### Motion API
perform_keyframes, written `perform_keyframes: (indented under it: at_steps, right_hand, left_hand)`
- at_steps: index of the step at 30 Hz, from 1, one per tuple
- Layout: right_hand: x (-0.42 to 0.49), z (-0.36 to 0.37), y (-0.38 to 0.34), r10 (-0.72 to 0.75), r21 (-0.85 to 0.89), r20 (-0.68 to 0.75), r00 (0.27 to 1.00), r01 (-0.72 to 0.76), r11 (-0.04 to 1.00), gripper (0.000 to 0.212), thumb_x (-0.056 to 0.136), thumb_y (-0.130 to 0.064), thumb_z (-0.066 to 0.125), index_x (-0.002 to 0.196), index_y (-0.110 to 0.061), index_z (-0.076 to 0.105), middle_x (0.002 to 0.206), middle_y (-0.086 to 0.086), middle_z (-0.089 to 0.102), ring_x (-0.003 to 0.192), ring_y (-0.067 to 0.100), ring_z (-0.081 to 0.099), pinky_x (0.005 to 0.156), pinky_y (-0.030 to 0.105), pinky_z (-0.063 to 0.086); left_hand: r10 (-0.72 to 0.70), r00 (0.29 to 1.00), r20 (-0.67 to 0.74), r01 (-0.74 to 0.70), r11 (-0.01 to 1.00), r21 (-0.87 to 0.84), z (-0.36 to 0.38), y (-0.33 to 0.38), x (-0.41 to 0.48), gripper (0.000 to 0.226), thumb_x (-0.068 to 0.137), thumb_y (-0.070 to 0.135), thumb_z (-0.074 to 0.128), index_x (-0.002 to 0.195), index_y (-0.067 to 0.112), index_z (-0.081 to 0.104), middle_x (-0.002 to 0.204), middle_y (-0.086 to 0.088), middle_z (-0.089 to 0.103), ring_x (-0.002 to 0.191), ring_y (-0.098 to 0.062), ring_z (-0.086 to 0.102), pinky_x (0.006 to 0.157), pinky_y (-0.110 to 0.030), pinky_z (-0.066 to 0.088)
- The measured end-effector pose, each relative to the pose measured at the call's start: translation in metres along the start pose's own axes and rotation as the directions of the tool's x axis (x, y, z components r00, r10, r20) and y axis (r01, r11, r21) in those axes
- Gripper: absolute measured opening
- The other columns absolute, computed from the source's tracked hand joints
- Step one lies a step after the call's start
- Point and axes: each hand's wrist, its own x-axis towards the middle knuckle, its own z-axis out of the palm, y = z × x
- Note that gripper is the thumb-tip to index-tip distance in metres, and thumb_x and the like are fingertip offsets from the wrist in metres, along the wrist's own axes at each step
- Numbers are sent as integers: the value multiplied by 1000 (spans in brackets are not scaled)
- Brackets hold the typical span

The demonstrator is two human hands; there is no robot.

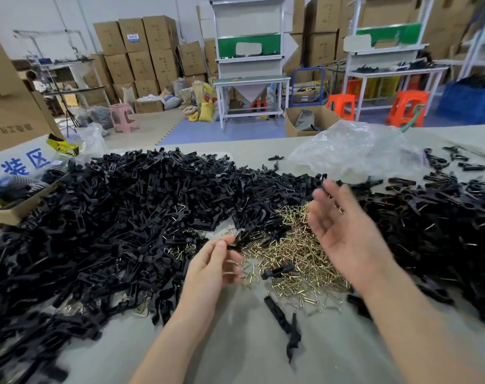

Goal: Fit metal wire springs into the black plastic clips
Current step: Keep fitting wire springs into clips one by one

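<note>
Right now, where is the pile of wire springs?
Head view, centre-right of the table: the wire springs lie heaped between the left hand and right hand, with black clips piled on either side.

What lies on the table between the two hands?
In the head view, a pile of wire springs, with a loose black clip lying on it.

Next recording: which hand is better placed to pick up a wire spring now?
Probably the right hand: it is open and hangs just above the pile of wire springs. The left hand is occupied, pinching a black clip at its fingertips.
</note>
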Motion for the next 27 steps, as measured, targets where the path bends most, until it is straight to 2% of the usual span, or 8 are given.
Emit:
perform_keyframes:
  at_steps: [3,7,10,12,15,17,20,27]
  right_hand:
    - [-7,-7,39,83,-52,-13,996,-84,995,35,97,-33,61,129,-19,67,94,2,75,75,15,70,70,27,61]
    - [-3,-17,55,108,-135,1,994,-107,985,31,101,-29,58,130,-21,65,100,4,75,79,15,70,71,28,60]
    - [-1,-20,56,112,-143,23,993,-107,984,30,99,-27,59,128,-20,68,103,8,74,82,17,71,72,28,60]
    - [0,-21,57,111,-151,28,993,-106,983,29,99,-25,60,125,-20,71,103,9,74,82,18,71,71,28,59]
    - [3,-22,58,117,-158,40,992,-110,981,28,99,-23,59,124,-19,71,103,9,74,82,18,70,71,29,59]
    - [4,-23,59,122,-158,46,991,-114,981,25,100,-23,59,120,-20,74,103,10,73,82,18,70,71,29,59]
    - [5,-24,59,121,-161,62,991,-109,981,24,100,-22,58,117,-21,75,103,9,73,82,18,70,72,29,59]
    - [6,-26,60,119,-165,78,990,-105,981,24,100,-21,58,115,-23,76,103,8,74,82,18,70,73,28,59]
  left_hand:
    - [173,982,-80,-149,958,244,-8,-1,3,33,108,15,40,98,29,68,73,2,66,62,-13,59,55,-22,50]
    - [357,920,-163,-242,843,480,-20,2,8,38,107,11,36,103,40,61,77,10,65,64,-7,61,59,-20,51]
    - [509,839,-193,-249,674,695,-32,7,10,41,105,7,35,110,43,55,83,18,61,72,-4,59,59,-18,47]
    - [578,790,-205,-202,561,803,-41,11,11,42,101,3,36,120,35,55,88,17,59,76,-7,57,65,-28,47]
    - [691,708,-147,-94,299,950,-48,12,12,50,89,-10,47,130,16,58,113,-5,60,98,-29,56,89,-46,45]
    - [692,711,-123,4,171,985,-49,9,14,42,89,-4,56,129,8,62,124,-20,58,110,-40,55,101,-54,40]
    - [601,791,-112,100,54,994,-49,3,14,33,94,13,60,126,11,68,135,-26,56,125,-43,52,112,-56,31]
    - [536,825,-176,171,60,983,-56,7,19,30,98,17,57,126,16,67,135,-15,54,125,-38,47,101,-53,35]
